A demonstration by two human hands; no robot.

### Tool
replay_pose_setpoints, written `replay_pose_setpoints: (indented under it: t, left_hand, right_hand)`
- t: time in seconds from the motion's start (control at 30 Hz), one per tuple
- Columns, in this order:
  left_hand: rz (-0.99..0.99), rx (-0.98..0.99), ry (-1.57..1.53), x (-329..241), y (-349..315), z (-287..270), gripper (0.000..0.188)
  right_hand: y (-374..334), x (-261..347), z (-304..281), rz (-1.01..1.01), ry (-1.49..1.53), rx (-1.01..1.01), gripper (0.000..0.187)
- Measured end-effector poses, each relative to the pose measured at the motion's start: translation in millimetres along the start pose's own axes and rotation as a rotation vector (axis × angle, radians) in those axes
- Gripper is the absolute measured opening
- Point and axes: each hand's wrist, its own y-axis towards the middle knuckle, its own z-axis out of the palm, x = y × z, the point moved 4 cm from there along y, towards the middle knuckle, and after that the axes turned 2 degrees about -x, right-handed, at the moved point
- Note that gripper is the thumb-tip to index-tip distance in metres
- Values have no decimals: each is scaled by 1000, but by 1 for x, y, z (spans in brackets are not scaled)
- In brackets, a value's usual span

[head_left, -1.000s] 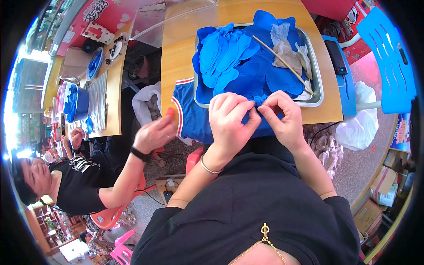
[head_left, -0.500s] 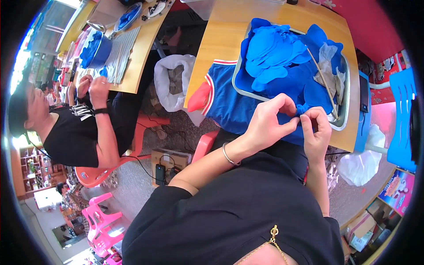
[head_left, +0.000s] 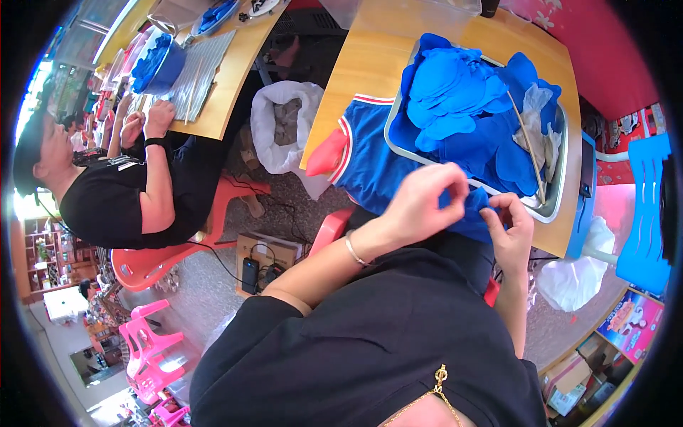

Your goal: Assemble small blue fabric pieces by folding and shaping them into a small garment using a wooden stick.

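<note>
In front of my lap, my right hand (head_left: pixel 511 226) pinches a small blue cloth piece (head_left: pixel 475 202) between thumb and fingertips. Just left of it is my left hand (head_left: pixel 423 201), its thumb and forefinger curled round to meet in a ring. Anything between those tips is too small to make out. Beyond my hands stands a metal-rimmed tray (head_left: pixel 393 132) heaped with blue petal-shaped cloth pieces (head_left: pixel 452 92). A thin wooden stick (head_left: pixel 525 142) and a crumpled pale glove-like item (head_left: pixel 537 114) lie on the heap.
The tray rests on a wooden table (head_left: pixel 356 67), with a blue jersey-like cloth (head_left: pixel 370 160) hanging over its near edge. A white sack (head_left: pixel 267 117) stands on the floor to the left. Farther left, a seated person (head_left: pixel 114 199) works at another table holding a blue tub (head_left: pixel 167 67).
My left hand has come away leftward from the blue piece, which stays in my right hand. The person on the left has shifted their hands slightly. The whole view has tilted a little.
</note>
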Motion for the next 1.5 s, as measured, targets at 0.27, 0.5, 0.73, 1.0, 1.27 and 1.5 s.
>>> replay_pose_setpoints:
  t: [0.27,0.5,0.73,1.0,1.27,1.5]
  left_hand:
    - [-125,-316,1042,74,-31,-123,25]
    - [-335,-410,721,109,-37,-138,21]
    - [-275,-341,822,115,-36,-137,13]
    - [-486,-367,403,132,-39,-154,13]
    - [-566,-342,-183,125,-32,-159,7]
    - [-451,-303,-552,118,-28,-157,7]
  right_hand:
    - [-6,-17,-9,43,29,4,12]
    - [-6,-15,-5,41,33,27,13]
    - [-6,-22,-2,42,43,33,12]
    - [-4,-23,1,58,70,27,12]
    - [2,-25,3,53,62,29,12]
    - [11,-20,23,21,79,114,11]
